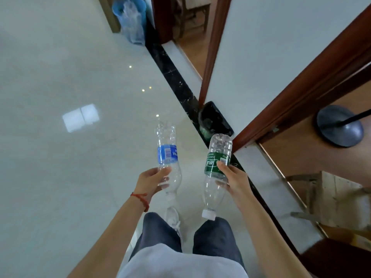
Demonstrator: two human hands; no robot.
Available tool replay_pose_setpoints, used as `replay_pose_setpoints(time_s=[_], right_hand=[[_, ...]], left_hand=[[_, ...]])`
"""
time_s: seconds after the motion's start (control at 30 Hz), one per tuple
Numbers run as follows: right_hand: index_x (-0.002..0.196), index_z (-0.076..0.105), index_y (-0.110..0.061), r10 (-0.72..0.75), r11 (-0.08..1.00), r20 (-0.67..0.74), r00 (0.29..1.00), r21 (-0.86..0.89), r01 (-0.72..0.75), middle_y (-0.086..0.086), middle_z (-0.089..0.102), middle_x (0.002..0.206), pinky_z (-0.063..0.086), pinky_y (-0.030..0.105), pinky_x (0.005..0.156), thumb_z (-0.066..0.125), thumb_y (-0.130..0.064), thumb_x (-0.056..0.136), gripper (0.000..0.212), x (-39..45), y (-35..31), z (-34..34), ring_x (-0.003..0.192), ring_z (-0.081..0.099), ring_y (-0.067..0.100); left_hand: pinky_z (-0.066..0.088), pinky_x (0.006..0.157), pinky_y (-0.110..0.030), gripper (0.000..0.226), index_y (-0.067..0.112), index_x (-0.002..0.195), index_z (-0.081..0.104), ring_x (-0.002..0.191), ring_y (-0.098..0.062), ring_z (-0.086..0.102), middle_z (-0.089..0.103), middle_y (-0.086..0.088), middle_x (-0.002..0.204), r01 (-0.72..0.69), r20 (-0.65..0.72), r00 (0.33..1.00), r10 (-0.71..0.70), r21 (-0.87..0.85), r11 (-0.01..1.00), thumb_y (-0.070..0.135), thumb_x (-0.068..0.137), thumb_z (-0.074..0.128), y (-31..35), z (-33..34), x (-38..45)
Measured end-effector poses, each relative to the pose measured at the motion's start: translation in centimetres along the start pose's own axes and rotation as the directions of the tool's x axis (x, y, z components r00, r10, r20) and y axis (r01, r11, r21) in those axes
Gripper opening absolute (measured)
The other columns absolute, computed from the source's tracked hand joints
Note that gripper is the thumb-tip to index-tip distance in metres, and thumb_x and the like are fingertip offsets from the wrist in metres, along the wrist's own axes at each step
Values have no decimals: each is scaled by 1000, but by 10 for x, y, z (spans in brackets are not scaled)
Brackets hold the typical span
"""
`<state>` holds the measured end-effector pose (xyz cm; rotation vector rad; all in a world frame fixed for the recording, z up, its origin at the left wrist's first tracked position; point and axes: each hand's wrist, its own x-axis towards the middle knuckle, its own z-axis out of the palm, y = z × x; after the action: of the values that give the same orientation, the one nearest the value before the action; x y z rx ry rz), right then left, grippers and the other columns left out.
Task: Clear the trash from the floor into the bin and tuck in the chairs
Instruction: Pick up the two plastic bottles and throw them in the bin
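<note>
Left hand: the left hand (pixel 149 180), a red string at its wrist, is wrapped around the lower body of a clear crumpled plastic bottle with a blue label (pixel 168 155), held base-up, neck pointing down toward the feet.
Right hand: the right hand (pixel 232 177) is curled around a clear plastic bottle with a green label (pixel 217 167), thumb pressed on the label, its white cap hanging low at centre frame.
Bin: a small black bin with a dark liner (pixel 215 118) stands on the floor just right of centre, against the white wall beside a reddish-brown door frame (pixel 301 93); something green shows inside it.
Step in hand: I judge both bottles are being carried to the bin, neither yet over its mouth.
Next move: likely a step or reach forward, then opening each hand above the opening.
Open room: the pale glossy tiled floor (pixel 60 77) is bare across the left of the frame.
Edges: a black marble strip (pixel 174 77) runs diagonally along the wall; the bin sits tight in the corner by the door frame, so approach seems best from the left.
Further off: a blue bin with clear plastic bags (pixel 130 15) at upper centre.
Chairs: a wooden chair (pixel 321 197) at the right edge, not yet tucked in.
</note>
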<state>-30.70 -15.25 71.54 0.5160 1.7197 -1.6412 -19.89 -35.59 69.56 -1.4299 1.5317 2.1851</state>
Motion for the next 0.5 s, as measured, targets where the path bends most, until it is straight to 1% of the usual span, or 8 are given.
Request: replay_pose_setpoints(time_s=[0.13,0.2,0.33,0.43,0.5], right_hand=[[90,66,-16,19,1000,1,1000,15,-19,4,71,85,53,34,77,70,-23,77,15,18,-13,33,72,66,13],[90,67,-16,18,1000,-5,1000,9,-18,3,71,84,53,32,75,70,-24,77,15,29,-20,44,72,66,13],[85,68,-17,4,1000,-14,1000,12,-4,0,73,76,55,27,68,71,-25,76,12,62,-47,62,65,68,10],[83,68,-16,-8,1000,-26,1000,22,9,1,73,75,55,27,66,72,-25,76,12,92,-74,78,65,68,11],[82,68,-15,-14,999,-34,999,51,16,2,72,75,54,26,61,72,-23,75,12,112,-96,88,64,67,11]], left_hand=[[54,71,-32,13,10,88,65,85,-24,61,64,-11,93,-3,-7,1000,3,-29,1000,20,80,67,25,-21,25],[55,72,-33,15,9,90,65,85,-24,61,64,-10,93,-1,-15,1000,0,-49,999,20,81,66,36,-26,39],[54,77,-37,23,5,97,63,88,-26,61,63,-12,95,-1,-30,1000,0,-40,999,22,81,65,64,-27,70],[53,74,-35,27,4,98,63,88,-26,61,63,-12,95,-1,-37,999,-1,-50,999,23,81,65,96,-23,100],[53,73,-35,29,2,100,62,89,-27,61,63,-13,96,-3,-29,1000,2,-48,999,23,80,66,123,-17,120]])
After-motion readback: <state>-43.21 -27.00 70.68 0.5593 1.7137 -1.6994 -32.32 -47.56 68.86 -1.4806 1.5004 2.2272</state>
